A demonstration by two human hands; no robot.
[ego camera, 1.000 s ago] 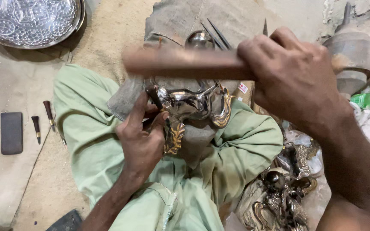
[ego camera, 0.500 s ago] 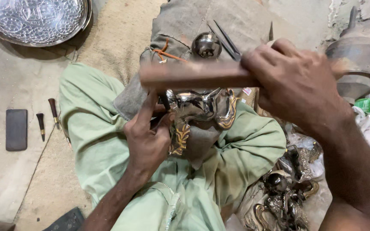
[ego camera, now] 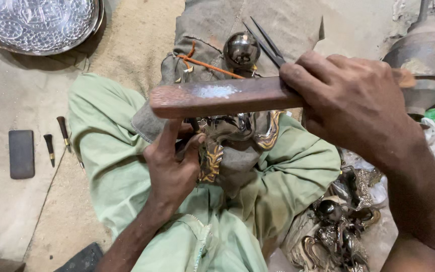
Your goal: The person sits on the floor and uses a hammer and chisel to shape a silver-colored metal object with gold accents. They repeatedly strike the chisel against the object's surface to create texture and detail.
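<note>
One big embossed silver tray (ego camera: 36,25) sits far up and left of the left hand (ego camera: 172,171), half out of view. One grey cloth (ego camera: 258,30) spreads above both hands, under the work. The right hand (ego camera: 353,106) is wrapped tight around one flat wooden bat (ego camera: 217,98), holding it level just above the left hand. Below the bat, the left hand pinches something small against one silver and gold metal figure (ego camera: 232,136) resting on the lap; what the fingers hold is hidden. One heap of similar metal pieces (ego camera: 338,226) lies down and right of the left hand, under the right forearm. One shiny metal ball (ego camera: 241,49) sits just above the bat, one pair of dark tongs (ego camera: 268,43) beside it. Left of the left hand: one dark phone (ego camera: 21,153), then two wooden-handled punches (ego camera: 49,148) side by side.
</note>
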